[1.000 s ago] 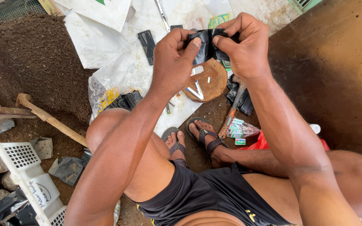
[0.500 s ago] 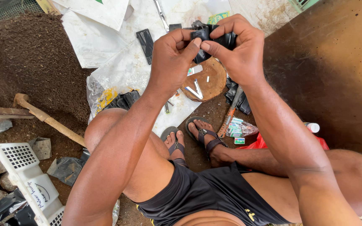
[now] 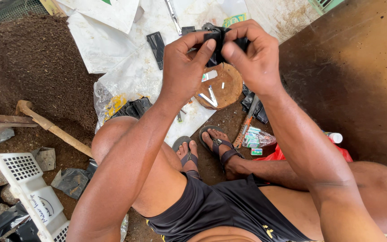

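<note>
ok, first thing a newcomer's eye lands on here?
Both hands, left hand and right hand, raised at top centre, pinching a small black plastic bag between them. Below lies a round wooden block with metal pieces on it; a mound of dark soil fills the left.

left hand [image 3: 185,62] raised, pinching | right hand [image 3: 252,58] raised, pinching

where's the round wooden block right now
In the head view, the round wooden block lies on the ground upper centre, just below both hands, beyond the sandalled feet.
</note>
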